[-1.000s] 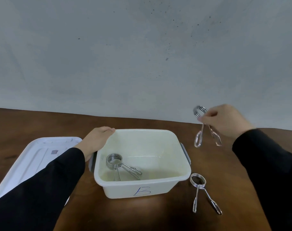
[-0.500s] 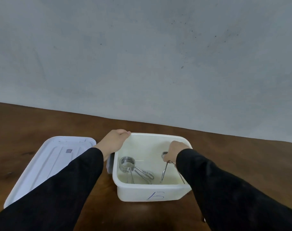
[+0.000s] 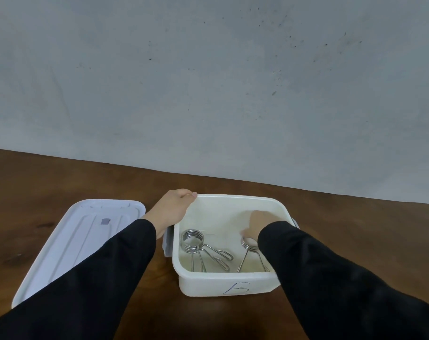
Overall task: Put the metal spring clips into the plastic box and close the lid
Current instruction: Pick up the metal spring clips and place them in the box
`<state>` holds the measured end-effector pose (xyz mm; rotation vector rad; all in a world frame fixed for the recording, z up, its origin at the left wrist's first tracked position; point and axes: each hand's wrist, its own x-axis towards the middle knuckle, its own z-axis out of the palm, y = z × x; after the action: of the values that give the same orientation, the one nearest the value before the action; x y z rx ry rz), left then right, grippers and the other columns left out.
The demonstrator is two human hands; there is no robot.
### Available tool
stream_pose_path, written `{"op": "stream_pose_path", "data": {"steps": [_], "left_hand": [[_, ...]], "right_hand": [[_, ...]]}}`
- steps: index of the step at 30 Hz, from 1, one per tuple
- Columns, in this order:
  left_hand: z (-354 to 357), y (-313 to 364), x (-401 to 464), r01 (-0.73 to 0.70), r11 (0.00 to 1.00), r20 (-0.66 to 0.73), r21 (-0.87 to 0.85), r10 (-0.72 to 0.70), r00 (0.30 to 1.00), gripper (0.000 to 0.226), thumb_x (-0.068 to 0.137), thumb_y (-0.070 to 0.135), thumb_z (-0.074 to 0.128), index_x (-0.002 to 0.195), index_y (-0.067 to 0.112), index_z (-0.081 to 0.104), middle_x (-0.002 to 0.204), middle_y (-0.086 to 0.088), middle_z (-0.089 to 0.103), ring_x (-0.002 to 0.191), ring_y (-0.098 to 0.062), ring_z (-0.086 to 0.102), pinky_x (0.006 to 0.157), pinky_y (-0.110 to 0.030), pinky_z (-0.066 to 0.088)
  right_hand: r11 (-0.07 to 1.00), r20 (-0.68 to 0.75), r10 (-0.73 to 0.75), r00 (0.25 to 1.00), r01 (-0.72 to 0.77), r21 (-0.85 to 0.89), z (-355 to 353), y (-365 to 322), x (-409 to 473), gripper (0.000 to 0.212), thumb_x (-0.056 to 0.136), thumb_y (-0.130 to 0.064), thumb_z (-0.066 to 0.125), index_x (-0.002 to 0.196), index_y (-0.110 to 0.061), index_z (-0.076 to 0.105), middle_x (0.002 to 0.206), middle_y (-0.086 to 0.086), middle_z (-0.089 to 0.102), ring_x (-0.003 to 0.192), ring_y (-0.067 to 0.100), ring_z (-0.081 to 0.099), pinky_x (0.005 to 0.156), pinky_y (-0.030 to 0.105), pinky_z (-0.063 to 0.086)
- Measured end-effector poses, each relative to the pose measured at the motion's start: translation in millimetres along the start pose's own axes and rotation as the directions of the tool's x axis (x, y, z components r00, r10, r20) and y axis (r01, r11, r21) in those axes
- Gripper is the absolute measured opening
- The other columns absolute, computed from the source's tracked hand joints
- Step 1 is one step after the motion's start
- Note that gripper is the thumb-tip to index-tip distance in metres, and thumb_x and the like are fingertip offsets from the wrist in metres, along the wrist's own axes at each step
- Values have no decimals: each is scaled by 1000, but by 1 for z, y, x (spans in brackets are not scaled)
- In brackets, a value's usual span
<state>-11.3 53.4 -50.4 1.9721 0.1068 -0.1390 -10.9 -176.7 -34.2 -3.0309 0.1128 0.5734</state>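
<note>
Dark brown wooden desk (image 3: 355, 241), grain and a few darker knots showing; behind it a plain grey wall (image 3: 208, 82), flecked with small dark specks. Far left we note the pale lid (image 3: 76, 244) lying flat on the desk, off the box. Next, the left hand (image 3: 171, 212), black sleeve, its fingers curled over the far left rim of the white plastic box (image 3: 233, 283) — gripping it. The box is open and has a letter in pen on its front wall. Inside, left half: one metal spring clip (image 3: 198, 246), coil upright, arms splayed toward us. Right half: a second spring clip (image 3: 251, 253), the right hand (image 3: 257, 224) at its coil — blurred, so we cannot tell whether the fingers pinch it or have let go.
</note>
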Motion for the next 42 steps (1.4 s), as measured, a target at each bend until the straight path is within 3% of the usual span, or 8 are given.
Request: {"op": "stream_pose_path", "data": {"steps": [3,6,9,14,26,29,36,42], "left_hand": [[-1,-2,0,-1,1000,9,-5,1,1000,37,102,38,48,122,15,69,118,1,68,113,-19,60,88,-29,44],[-1,0,1,-5,1000,-8,14,5,1000,37,102,38,48,125,15,67,120,4,63,114,-18,56,89,-28,39],[0,2,2,-14,1000,-28,28,14,1000,35,102,37,50,123,15,68,116,1,64,107,-19,57,81,-28,41],[1,2,2,3,1000,-18,13,-3,1000,35,100,39,51,117,15,72,113,-2,71,107,-23,64,83,-31,46],[5,4,-2,13,999,-31,-32,-14,999,22,100,35,55,89,27,71,94,11,69,87,-10,63,71,-21,45],[3,4,-2,29,999,-17,-24,-30,999,28,99,38,55,106,20,74,105,4,72,101,-19,65,82,-30,49],[0,3,-1,29,999,-6,-18,-29,1000,37,98,42,54,118,16,72,118,-1,70,113,-22,62,100,-36,46],[-1,0,0,37,999,1,-32,-37,999,36,97,43,55,115,17,73,115,-1,72,111,-22,64,100,-39,48]], "right_hand": [[918,-212,-23,977,104,383,-45,24,-15,39,93,-43,54,83,-9,69,71,7,72,57,24,69,64,36,58],[861,-464,87,882,167,480,-75,77,-33,43,97,-40,50,71,-10,66,56,0,60,49,20,56,61,37,55],[885,-316,157,936,8,465,-53,128,-41,35,100,-36,49,80,-12,66,67,5,64,53,19,57,61,36,57],[984,124,151,981,-161,80,23,173,-43,31,86,-45,67,104,-19,69,102,-1,70,92,14,65,79,27,51],[947,59,306,950,-310,86,63,175,-30,30,82,-35,72,101,-12,73,92,3,72,87,20,69,73,27,56],[945,18,308,951,-308,114,49,177,-36,26,83,-38,69,91,-14,75,84,2,73,81,18,71,76,30,59],[937,-437,76,896,86,340,-108,128,-102,25,82,-39,72,67,-19,70,63,4,69,59,21,62,55,28,43],[967,-227,-212,951,238,93,-115,17,-79,36,84,-37,61,76,-3,71,74,14,71,74,31,68,68,33,54]]}}
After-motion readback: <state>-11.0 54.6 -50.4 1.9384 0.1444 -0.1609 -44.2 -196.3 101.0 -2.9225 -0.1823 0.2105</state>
